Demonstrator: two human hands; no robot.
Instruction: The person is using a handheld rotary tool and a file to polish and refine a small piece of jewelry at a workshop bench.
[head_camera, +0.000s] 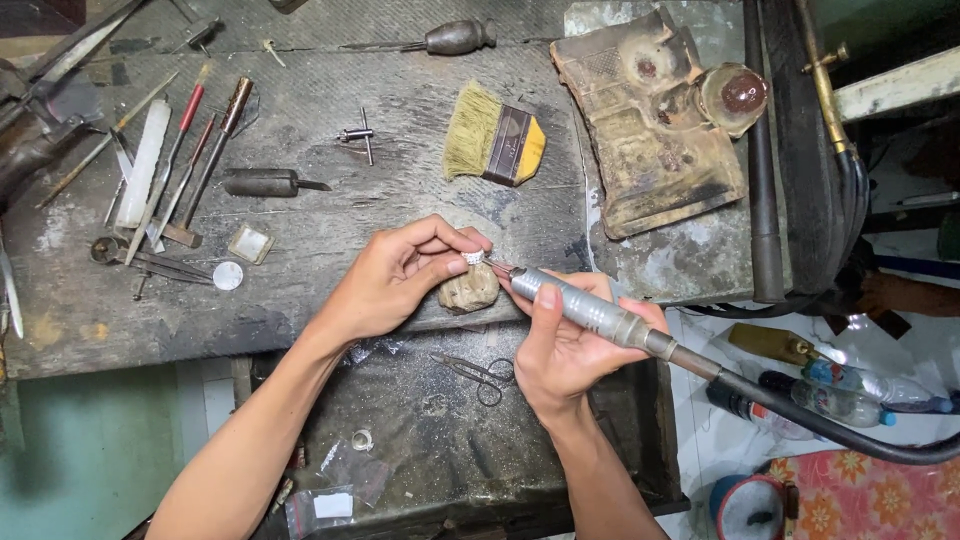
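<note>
Left hand (400, 280) pinches 1 ring (473, 257); right hand (565, 345) grips 1 rotary handpiece (585, 308).

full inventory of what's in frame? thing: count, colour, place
ring: 1, silver, pinched in left fingertips
bench pin: 1, tan, bench front edge under the ring
handpiece: 1, silver with black hose, in right hand, tip at the ring
brush: 1, straw bristles, yellow-black handle, bench top centre
hand tools: several, grey and red, bench left
chuck key: 1, metal, left of brush
scissors: 1, dark, tray below bench
bottles: 2, clear, floor right
bench: 1, grey, worn
hands: left holds ring; right grips handpiece
</note>
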